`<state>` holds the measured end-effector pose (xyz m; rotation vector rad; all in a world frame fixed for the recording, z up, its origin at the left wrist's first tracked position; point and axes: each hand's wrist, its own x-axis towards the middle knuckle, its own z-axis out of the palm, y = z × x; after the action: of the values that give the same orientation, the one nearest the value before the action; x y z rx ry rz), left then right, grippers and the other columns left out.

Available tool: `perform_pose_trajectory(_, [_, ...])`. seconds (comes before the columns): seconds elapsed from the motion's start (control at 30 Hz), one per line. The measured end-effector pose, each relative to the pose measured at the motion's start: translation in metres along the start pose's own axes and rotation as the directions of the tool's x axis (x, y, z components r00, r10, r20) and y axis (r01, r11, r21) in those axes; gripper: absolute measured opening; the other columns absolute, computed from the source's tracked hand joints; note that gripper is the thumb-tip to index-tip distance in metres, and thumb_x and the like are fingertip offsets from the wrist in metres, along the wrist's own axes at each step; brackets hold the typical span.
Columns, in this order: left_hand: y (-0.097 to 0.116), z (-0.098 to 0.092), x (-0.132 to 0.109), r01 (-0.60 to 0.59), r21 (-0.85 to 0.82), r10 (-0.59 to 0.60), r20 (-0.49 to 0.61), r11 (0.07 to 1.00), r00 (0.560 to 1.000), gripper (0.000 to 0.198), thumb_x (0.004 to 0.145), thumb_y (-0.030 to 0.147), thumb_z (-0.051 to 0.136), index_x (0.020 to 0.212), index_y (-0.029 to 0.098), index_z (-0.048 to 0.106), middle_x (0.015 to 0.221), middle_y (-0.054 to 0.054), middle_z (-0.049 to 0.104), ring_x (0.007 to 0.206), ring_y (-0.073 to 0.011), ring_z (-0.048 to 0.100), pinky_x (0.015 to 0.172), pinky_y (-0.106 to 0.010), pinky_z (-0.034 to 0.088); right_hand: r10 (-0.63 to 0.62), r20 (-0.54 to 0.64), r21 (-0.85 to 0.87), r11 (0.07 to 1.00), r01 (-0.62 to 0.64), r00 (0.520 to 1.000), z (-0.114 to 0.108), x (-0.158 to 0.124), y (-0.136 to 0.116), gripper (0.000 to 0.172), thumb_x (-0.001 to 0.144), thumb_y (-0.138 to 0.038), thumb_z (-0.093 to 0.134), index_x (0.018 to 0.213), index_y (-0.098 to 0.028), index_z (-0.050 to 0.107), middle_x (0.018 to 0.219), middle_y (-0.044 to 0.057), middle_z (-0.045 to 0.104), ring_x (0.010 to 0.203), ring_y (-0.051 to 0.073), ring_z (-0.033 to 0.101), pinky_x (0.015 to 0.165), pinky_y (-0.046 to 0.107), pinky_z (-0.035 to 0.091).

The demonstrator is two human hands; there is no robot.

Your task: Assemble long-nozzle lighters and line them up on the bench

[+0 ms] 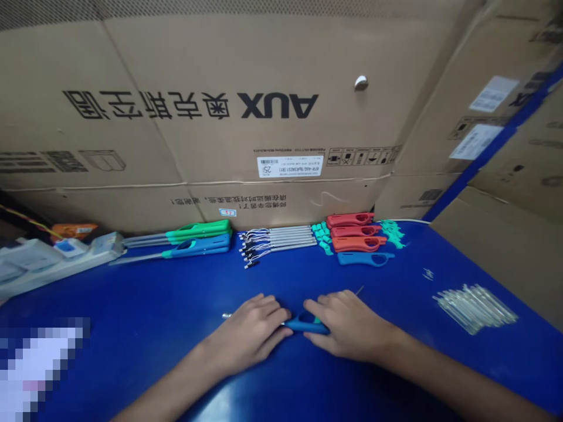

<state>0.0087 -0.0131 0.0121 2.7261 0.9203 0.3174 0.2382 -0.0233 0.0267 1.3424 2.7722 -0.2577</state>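
A blue lighter handle (pixel 303 324) with a finger opening lies level between my hands, low over the table's middle. My right hand (pixel 349 322) is closed around its right end, and a bit of green shows inside the opening. My left hand (pixel 250 334) is closed over the metal tube (pixel 226 316) at the handle's left end; the tube's tip pokes out past the knuckles. Most of the tube is hidden under my fingers. A thin pale piece (pixel 359 290) sticks up behind my right hand; I cannot tell what it belongs to.
Along the back lie long-tubed lighters (pixel 197 245), metal tubes with wires (pixel 290 237), small green parts (pixel 323 239), red and blue handles (pixel 358 243) and green triggers (pixel 393 232). Clear slim tubes (pixel 477 308) are piled right. A power strip (pixel 61 266) sits left; cardboard (pixel 197 140) walls the back.
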Motion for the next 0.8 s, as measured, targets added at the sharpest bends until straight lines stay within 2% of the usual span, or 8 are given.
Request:
perform_pose_trajectory(0.1, [-0.005,0.006,-0.013,0.024,0.099,-0.019,-0.051,0.995,0.999,0.02,0.098,0.025,0.045,0.106,0.017,0.061,0.085,-0.006,0.068,0.078,-0.0222,0.065,0.079,-0.039,0.051,-0.064,-0.069,0.017,0.998,0.065,0.996,0.0,0.013,-0.005,0.025,0.09,-0.039,0.058,0.107,-0.02,0.061,0.098,0.006,0.066,0.085,0.022,0.063,0.069,0.03,0.04])
perform_pose_trajectory(0.23, [-0.008,0.003,-0.018,0.052,0.098,-0.052,-0.002,0.994,0.999,0.025,0.101,0.022,0.036,0.099,0.017,0.061,0.079,-0.005,0.068,0.07,-0.0224,0.065,0.07,-0.037,0.05,-0.122,-0.207,0.027,0.991,0.13,0.971,0.004,0.015,-0.008,0.017,0.093,-0.032,0.053,0.098,-0.02,0.065,0.092,0.005,0.064,0.083,0.018,0.059,0.069,0.029,0.04])
perform_pose_trajectory(0.33, [-0.007,0.002,-0.019,0.063,0.046,-0.064,0.008,0.997,0.998,0.022,0.099,0.03,0.043,0.108,0.017,0.058,0.082,-0.005,0.068,0.073,-0.0228,0.066,0.07,-0.036,0.052,-0.129,-0.287,0.034,0.989,0.145,0.949,0.011,0.013,-0.01,0.017,0.093,-0.028,0.052,0.09,-0.02,0.066,0.084,0.004,0.063,0.081,0.018,0.055,0.076,0.031,0.04])
perform_pose_trajectory(0.43, [-0.005,0.005,-0.021,0.057,0.036,-0.056,-0.028,0.998,0.998,0.018,0.097,0.029,0.048,0.104,0.017,0.06,0.085,-0.006,0.067,0.075,-0.0227,0.064,0.067,-0.035,0.052,-0.129,-0.28,0.06,0.987,0.151,0.951,0.018,0.013,-0.012,0.018,0.092,-0.027,0.052,0.085,-0.02,0.067,0.081,0.004,0.063,0.083,0.019,0.054,0.08,0.033,0.04])
perform_pose_trajectory(0.5, [-0.003,0.008,-0.021,0.054,0.048,-0.052,-0.048,0.997,0.997,0.016,0.096,0.024,0.048,0.097,0.017,0.062,0.085,-0.006,0.067,0.079,-0.0239,0.063,0.071,-0.038,0.053,-0.131,-0.272,0.096,0.982,0.163,0.953,0.021,0.014,-0.013,0.018,0.092,-0.027,0.052,0.088,-0.02,0.067,0.083,0.004,0.064,0.085,0.019,0.055,0.083,0.033,0.041])
perform_pose_trajectory(0.67, [0.0,0.01,-0.021,0.122,-0.017,-0.123,-0.048,0.992,0.991,0.015,0.094,0.023,0.051,0.101,0.018,0.063,0.092,-0.007,0.064,0.091,-0.0258,0.06,0.087,-0.047,0.051,-0.149,-0.257,0.186,0.962,0.2,0.955,0.028,0.019,-0.015,0.015,0.092,-0.022,0.051,0.092,-0.018,0.066,0.083,0.004,0.062,0.081,0.017,0.054,0.083,0.031,0.043])
perform_pose_trajectory(0.8, [0.0,0.01,-0.021,0.192,-0.113,-0.196,-0.025,0.975,0.98,0.014,0.092,0.024,0.053,0.1,0.02,0.064,0.092,-0.006,0.062,0.092,-0.024,0.058,0.093,-0.047,0.048,-0.175,-0.327,0.181,0.953,0.243,0.929,0.035,0.019,-0.014,0.012,0.09,-0.018,0.052,0.09,-0.016,0.064,0.081,0.005,0.061,0.081,0.018,0.052,0.081,0.031,0.043])
